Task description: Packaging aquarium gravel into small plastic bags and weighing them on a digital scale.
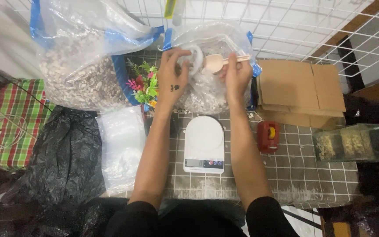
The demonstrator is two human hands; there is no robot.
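left hand (172, 72) pinching small clear bag (192, 59) open | right hand (237, 72) gripping scoop (218, 62) at its mouth | imo keep bag mouth wide, tip slow above big gravel bag (211, 94) | scale (204, 145) bare

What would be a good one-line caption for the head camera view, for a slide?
Right hand holds a pale scoop over an open bag of pebbles that the left hand steadies, behind a white scale.
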